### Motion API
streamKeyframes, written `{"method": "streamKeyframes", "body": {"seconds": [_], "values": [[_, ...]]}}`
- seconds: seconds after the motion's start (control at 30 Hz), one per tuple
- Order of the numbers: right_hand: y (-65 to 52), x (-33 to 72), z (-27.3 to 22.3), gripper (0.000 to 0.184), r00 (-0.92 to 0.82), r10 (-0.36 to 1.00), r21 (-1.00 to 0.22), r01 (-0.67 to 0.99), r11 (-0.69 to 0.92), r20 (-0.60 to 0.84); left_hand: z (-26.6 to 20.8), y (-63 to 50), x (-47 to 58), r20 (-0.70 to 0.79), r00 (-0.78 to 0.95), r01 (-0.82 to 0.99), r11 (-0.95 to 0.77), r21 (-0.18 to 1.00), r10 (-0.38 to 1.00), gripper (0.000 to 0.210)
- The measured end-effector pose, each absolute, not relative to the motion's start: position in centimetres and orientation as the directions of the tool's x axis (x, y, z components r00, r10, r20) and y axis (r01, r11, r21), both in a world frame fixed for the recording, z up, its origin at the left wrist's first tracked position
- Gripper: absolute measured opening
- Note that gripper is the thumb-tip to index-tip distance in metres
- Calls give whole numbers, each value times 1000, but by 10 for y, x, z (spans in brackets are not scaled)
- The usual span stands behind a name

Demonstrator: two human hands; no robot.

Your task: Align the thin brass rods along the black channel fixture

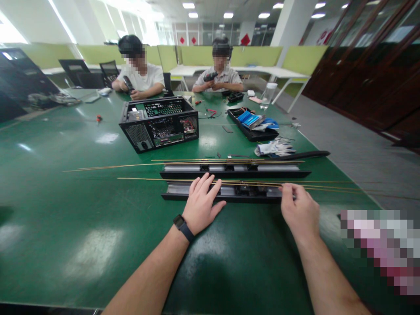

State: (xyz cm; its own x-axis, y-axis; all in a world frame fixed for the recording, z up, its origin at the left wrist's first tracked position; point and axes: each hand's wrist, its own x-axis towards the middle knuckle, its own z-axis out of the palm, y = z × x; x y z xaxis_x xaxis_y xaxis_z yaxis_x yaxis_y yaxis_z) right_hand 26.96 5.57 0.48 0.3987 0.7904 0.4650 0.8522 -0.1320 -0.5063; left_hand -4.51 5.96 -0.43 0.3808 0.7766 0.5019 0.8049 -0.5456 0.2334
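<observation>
Two long black channels with pale inner strips lie side by side across the green table: the near channel (259, 200) and the far channel (236, 174). Thin gold rods (147, 179) run along the near one and stick out past both its ends. More gold rods (108, 167) lie along the far one. My left hand (204, 203), fingers spread, rests over the near channel and its rods, left of the middle. Closed in a pinch at that channel's right end is my right hand (300, 212); what its fingers grip is hidden.
An open computer case (175, 130) stands beyond the channels. At the right are a black tray (251, 132) with blue items, work gloves (275, 148), a black strip (308, 155) and a clear bottle (269, 95). Two people sit across the table, each holding a tool.
</observation>
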Motion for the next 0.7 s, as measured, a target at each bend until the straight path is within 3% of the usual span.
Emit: {"method": "streamKeyframes", "body": {"seconds": [0.23,0.5,0.7], "values": [[53,257,6,44,208,838,-508,856,93,504,-4,59,-45,504,378,804,-545,238,777,60],[55,270,2,45,347,800,-516,855,-54,490,-5,59,-46,505,382,804,-548,231,774,60],[53,260,4,46,222,822,-516,851,99,524,-5,59,-45,510,374,807,-543,231,774,60]]}}
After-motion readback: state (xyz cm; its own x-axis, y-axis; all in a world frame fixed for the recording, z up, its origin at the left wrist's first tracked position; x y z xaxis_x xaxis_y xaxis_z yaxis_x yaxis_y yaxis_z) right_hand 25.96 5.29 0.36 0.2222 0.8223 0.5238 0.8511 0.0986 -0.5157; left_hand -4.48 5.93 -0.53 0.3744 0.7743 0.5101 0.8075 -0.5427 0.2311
